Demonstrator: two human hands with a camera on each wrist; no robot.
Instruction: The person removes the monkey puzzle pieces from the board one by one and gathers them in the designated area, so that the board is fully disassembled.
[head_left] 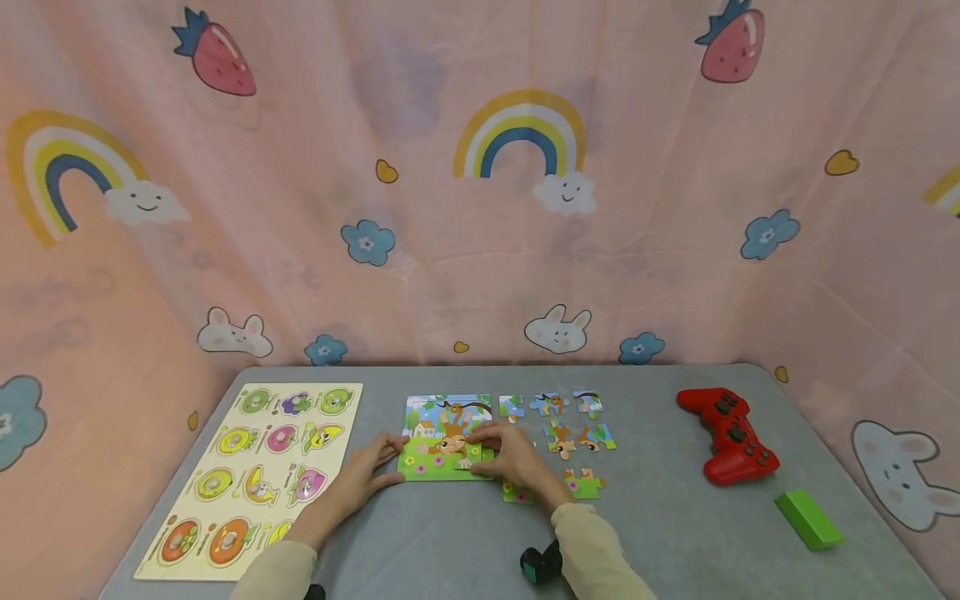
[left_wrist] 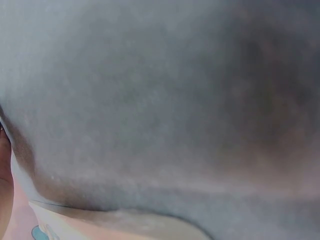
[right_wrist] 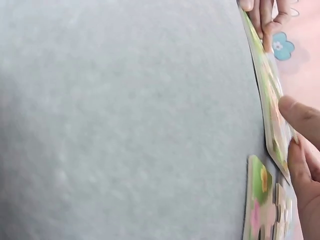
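A picture puzzle [head_left: 438, 475] showing a monkey, a house and grass lies flat on the grey table. My left hand [head_left: 369, 471] rests at its left side, fingertips on the edge and thumb by the near corner. Over the puzzle's right part, my right hand [head_left: 513, 454] pinches a small puzzle piece [head_left: 467, 460] between thumb and finger, low against the picture. In the right wrist view, finger and thumb of the right hand [right_wrist: 305, 125] meet at the puzzle [right_wrist: 270, 115]. Part of the picture is hidden beneath this hand. The left wrist view shows mostly blurred grey cloth.
Several loose puzzle pieces [head_left: 551, 404] lie in rows to the right of the puzzle, some behind my right forearm. A cream fruit board [head_left: 202, 467] is on the left. At the right are a red game controller [head_left: 726, 437] and a green block [head_left: 810, 520].
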